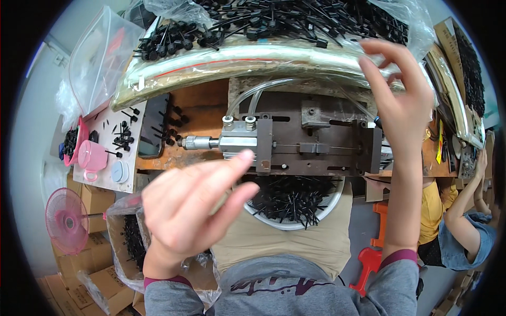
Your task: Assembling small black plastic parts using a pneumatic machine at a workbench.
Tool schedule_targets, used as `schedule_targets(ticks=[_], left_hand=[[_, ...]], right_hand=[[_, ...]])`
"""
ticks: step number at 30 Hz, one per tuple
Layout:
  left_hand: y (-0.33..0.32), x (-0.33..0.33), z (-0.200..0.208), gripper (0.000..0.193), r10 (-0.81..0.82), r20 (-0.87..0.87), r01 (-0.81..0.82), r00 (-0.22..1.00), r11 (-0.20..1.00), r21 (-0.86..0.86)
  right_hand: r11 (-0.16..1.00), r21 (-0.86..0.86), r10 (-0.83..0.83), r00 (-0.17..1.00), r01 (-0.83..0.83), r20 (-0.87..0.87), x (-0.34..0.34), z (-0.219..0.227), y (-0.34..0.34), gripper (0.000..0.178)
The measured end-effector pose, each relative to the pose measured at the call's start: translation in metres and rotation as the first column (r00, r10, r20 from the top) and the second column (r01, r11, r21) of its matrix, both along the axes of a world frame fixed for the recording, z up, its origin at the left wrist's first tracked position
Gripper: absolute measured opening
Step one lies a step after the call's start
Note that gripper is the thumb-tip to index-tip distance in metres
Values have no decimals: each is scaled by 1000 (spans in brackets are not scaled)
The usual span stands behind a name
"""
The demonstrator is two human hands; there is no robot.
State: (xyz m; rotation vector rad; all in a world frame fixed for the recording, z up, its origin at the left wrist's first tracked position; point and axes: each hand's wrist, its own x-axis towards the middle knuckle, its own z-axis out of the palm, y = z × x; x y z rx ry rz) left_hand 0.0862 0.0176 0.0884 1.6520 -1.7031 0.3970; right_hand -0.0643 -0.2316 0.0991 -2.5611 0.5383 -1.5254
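My left hand point(192, 208) hovers in front of the metal cylinder point(238, 141) at the left end of a dark bench fixture point(290, 124). Its index finger and thumb are apart with nothing visible between them; the other fingers curl out of sight. Over the fixture's right end, my right hand point(400, 89) is raised near the plastic-covered ledge, thumb and index finger spread, apparently holding nothing. A thin rod runs along the fixture through a small dark block point(313, 148). Beyond it lies a large heap of black stemmed plastic parts point(274, 21).
A white bowl point(295, 226) of black parts rests on my lap. Clear tubes point(258, 92) arch over the fixture. A phone point(154, 129), loose parts and a pink cup point(92, 158) are at left, above a pink fan point(67, 221). Another person point(464, 231) works at right.
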Motion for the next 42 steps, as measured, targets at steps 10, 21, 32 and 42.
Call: schedule_targets(ticks=[10, 21, 32, 42], left_hand=[[-6, -31, -33, 35, -228, -219, 227, 949, 973, -31], [-9, -39, -51, 35, -252, -297, 242, 921, 968, -70], [-9, -43, -61, 35, -268, -334, 259, 903, 963, -73], [-13, -46, -61, 37, -270, -334, 266, 903, 962, -58]], right_hand=[[997, -51, 37, 907, -65, -420, 106, 43, -9, 39], [963, -264, -175, 858, 48, -483, 120, 9, -44, 26], [985, 89, 167, 942, -147, -290, 66, 33, -68, 20], [819, 570, 257, 931, -66, -260, 30, 57, -83, 20]])
